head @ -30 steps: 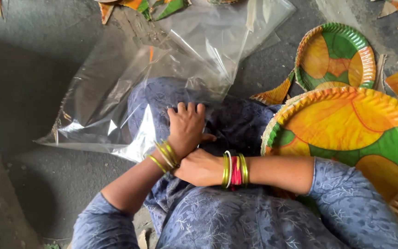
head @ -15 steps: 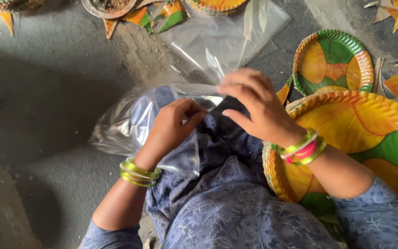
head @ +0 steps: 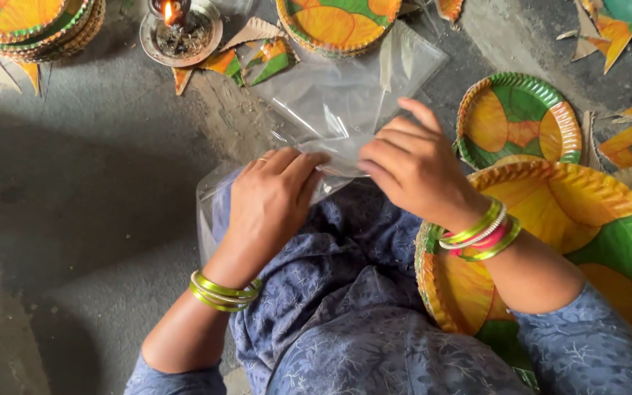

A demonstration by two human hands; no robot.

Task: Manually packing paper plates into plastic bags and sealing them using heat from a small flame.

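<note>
Both hands pinch one clear plastic bag [head: 345,102] at its near edge over the lap, left hand [head: 268,201] palm-down with fingers pressed flat on it, right hand [head: 411,164] curled beside the stack of orange-and-green paper plates [head: 587,212].

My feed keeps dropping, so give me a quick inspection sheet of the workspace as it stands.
Surface: rough grey concrete floor, dusty.
Job's things: clear plastic bag, crumpled, partly over the blue patterned fabric on the lap.
Clutter: stacks of yellow-and-green paper plates, one single plate, cut paper scraps.
Hands: left hand and right hand both pinch the bag's edge with their fingers; bangles on both wrists.
Cables: nothing seen.
Surroundings: small lit oil lamp in a round metal dish, close to scraps and bag.
</note>
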